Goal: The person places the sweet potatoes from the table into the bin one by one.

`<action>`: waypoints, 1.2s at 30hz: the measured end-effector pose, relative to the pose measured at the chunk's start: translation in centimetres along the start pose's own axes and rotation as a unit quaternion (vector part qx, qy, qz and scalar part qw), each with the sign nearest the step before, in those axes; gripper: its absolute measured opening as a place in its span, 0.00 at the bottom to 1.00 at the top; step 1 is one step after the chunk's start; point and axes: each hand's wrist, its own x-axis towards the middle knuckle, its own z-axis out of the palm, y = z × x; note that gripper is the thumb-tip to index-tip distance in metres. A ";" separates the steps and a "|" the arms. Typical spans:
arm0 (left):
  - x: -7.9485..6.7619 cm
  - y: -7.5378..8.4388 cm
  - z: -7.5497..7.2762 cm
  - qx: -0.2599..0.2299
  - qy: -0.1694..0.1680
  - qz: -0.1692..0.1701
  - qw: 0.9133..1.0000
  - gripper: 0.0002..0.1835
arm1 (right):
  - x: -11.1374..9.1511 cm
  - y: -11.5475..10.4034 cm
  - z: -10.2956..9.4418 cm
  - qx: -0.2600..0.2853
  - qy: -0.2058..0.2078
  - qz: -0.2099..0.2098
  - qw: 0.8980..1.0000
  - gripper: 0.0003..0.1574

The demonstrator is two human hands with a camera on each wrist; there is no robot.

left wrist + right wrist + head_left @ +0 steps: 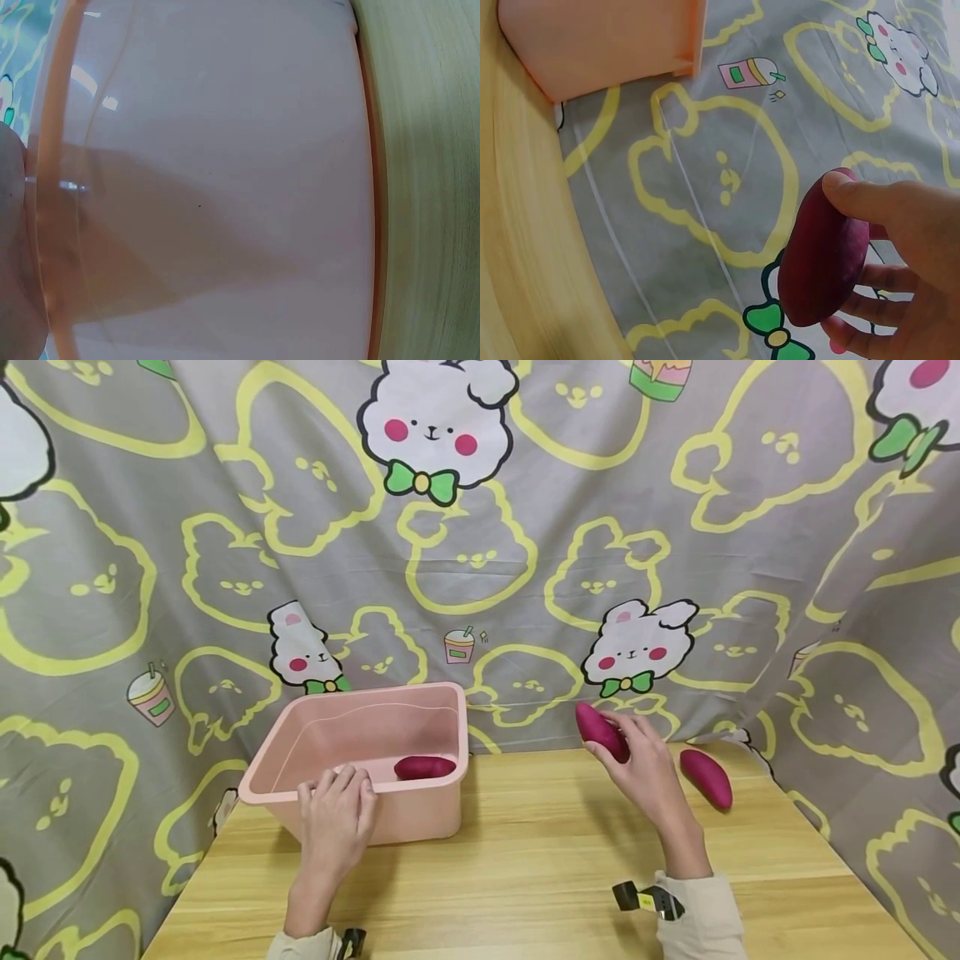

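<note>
My right hand [643, 768] holds a purple sweet potato [597, 731] up above the table, between thumb and fingers. In the right wrist view the thumb presses one side of this sweet potato [823, 255] and the fingers lie behind it. My left hand [337, 814] grips the front rim of a pink plastic bin [408, 817], fingers bent over the edge. One sweet potato [425, 767] lies inside the bin, at its right end. Another sweet potato [707, 778] rests on the table, to the right of my right hand. The left wrist view shows mostly the bin's wall [225, 180].
The wooden table [510, 877] runs back to a grey cloth [517, 568] printed with cartoon bears and rabbits. The cloth hangs behind the table and along both sides. The bin stands at the table's back left.
</note>
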 end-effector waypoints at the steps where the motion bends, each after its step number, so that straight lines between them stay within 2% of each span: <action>1: 0.0 0.0 0.0 0.000 -0.001 -0.001 1.000 0.16 | 0.0 -0.1 -0.1 0.000 -0.001 0.001 1.000 0.32; 21: 0.0 0.0 0.0 -0.005 0.000 0.000 1.000 0.15 | 0.4 -2.1 -1.0 0.010 0.004 -0.027 1.000 0.32; 36: 0.0 -0.1 0.1 -0.004 -0.002 -0.004 1.000 0.15 | 0.4 -3.8 -0.7 0.021 0.007 -0.053 0.998 0.33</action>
